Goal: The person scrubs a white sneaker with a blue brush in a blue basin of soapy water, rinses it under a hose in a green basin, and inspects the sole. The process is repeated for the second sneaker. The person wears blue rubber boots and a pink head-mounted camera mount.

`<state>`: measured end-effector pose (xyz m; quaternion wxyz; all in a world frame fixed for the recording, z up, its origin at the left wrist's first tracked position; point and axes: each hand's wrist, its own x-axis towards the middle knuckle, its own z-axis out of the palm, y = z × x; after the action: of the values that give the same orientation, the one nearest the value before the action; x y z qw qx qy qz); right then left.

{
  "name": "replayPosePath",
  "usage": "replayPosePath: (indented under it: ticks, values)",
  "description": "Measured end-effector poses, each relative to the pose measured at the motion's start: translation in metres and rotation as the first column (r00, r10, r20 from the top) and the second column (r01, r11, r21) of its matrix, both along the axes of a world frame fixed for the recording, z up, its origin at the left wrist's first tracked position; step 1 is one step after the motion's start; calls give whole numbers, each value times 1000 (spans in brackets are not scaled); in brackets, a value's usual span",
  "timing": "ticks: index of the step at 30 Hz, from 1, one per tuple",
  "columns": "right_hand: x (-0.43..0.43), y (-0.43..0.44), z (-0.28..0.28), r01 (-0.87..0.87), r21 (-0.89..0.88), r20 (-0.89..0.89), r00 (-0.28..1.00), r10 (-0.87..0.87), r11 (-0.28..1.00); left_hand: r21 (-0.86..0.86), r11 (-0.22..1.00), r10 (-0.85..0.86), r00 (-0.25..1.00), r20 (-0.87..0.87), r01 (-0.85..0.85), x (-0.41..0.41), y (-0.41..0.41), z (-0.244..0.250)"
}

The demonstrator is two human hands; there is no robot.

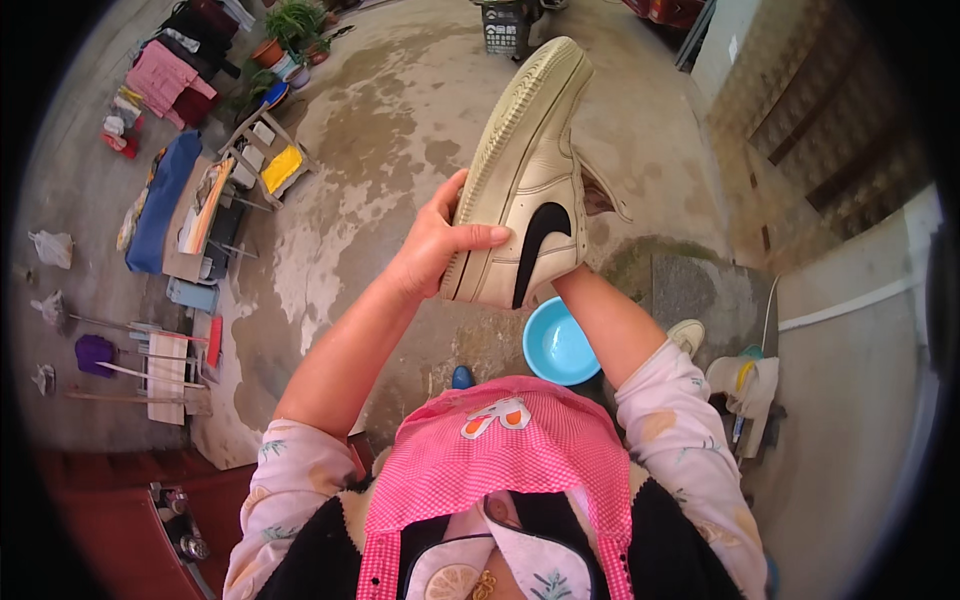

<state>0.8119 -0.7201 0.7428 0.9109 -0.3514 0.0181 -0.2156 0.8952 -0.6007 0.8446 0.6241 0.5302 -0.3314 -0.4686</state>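
Note:
A cream-coloured leather sneaker [525, 195] with a black Nike swoosh is held up in front of me, toe pointing away and sole turned to the left. My left hand [450, 240] grips it by the heel end of the sole, thumb lying along the side wall. My right forearm [600, 311] reaches up to the shoe's opening; the hand itself is hidden by the shoe, so whether it is inside or behind cannot be told. The tongue [604, 187] hangs out at the right. Below the shoe, a light-blue plastic basin [555, 341] stands on the ground.
A second pale shoe [686, 336] lies on a grey slab [679, 289] at right. A stool with a cloth [757, 382] stands by the wall. Left are a wooden chair [270, 161], brooms [161, 367], potted plants [292, 30] and hanging laundry [169, 79]. Wet patches mark the concrete floor [360, 127].

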Motion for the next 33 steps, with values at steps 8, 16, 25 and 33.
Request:
replayPosePath:
  ticks: [8,16,25,33]
  values:
    - [-7,-11,-2,48,-144,-325,941,-93,988,58,986,139,969,202,-153,20,8,-19]
    - [-24,16,-34,-336,57,-232,911,340,940,-97,988,154,875,458,-122,25,9,-21]
    - [-2,13,-67,-226,-398,-420,907,42,889,-75,996,5,794,608,51,5,4,5]
    - [-10,20,-57,-77,-573,-388,903,-187,816,-84,993,-1,724,689,81,-4,-5,3]
